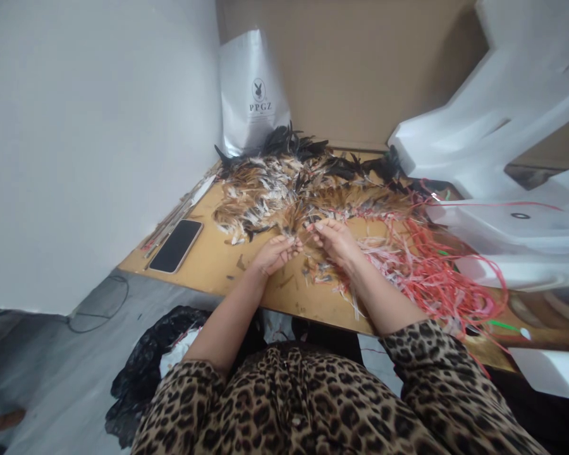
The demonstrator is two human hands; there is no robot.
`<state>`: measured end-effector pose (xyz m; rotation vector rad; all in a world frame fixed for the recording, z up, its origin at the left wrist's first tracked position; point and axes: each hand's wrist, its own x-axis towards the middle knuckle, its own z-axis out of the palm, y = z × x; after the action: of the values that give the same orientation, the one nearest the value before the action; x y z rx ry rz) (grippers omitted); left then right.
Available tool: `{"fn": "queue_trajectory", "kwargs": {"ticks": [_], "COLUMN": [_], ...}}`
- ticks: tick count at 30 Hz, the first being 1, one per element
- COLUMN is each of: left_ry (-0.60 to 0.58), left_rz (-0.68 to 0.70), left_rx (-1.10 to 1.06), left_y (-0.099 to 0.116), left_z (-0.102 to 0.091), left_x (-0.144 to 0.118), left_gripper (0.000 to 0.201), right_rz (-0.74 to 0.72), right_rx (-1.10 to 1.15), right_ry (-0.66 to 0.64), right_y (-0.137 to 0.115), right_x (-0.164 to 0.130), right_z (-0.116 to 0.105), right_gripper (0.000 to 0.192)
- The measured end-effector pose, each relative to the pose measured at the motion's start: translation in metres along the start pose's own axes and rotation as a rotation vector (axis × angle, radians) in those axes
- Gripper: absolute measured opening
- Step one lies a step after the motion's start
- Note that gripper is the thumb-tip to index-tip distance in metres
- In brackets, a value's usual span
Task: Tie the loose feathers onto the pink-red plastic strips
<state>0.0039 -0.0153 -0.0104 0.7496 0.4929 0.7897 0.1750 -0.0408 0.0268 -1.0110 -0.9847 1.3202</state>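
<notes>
A wide heap of brown, white and black feathers (284,183) covers the far part of a wooden table (208,265). My left hand (275,253) and my right hand (334,243) meet at the near edge of the heap. Both pinch a small bunch of brown feathers (302,235) between fingertips. A tangle of red and white strings (422,259) spreads to the right of my right hand, some of it under my right forearm.
A black phone (176,245) lies at the table's left edge beside some thin sticks (180,212). A white paper bag (252,91) stands at the back corner. White foam pieces (507,158) crowd the right side. A black plastic bag (145,370) sits on the floor.
</notes>
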Motion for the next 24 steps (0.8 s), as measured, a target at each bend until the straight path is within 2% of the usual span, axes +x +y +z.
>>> {"fn": "queue_trajectory", "kwargs": {"ticks": [4, 7, 12, 18, 24], "left_ry": [-0.002, 0.021, 0.020, 0.018, 0.027], "left_rz": [0.004, 0.012, 0.026, -0.001, -0.008], "left_rx": [-0.007, -0.017, -0.015, 0.030, 0.027], "left_y": [0.000, 0.000, -0.001, -0.003, -0.001], "left_z": [0.000, -0.001, -0.001, 0.000, 0.002], "left_x": [0.000, 0.001, 0.002, 0.003, 0.000], "left_gripper": [0.013, 0.013, 0.013, 0.015, 0.018], "right_rz": [0.016, 0.041, 0.042, -0.102, 0.043], "right_rx": [0.026, -0.041, -0.181, -0.253, -0.099], "right_ry": [0.002, 0.021, -0.069, -0.047, -0.002], "right_y": [-0.001, -0.001, 0.000, 0.006, 0.011], "right_x": [0.001, -0.001, -0.007, -0.006, -0.002], "right_z": [-0.003, -0.003, 0.006, 0.014, 0.007], "right_gripper": [0.025, 0.037, 0.042, 0.025, 0.028]}}
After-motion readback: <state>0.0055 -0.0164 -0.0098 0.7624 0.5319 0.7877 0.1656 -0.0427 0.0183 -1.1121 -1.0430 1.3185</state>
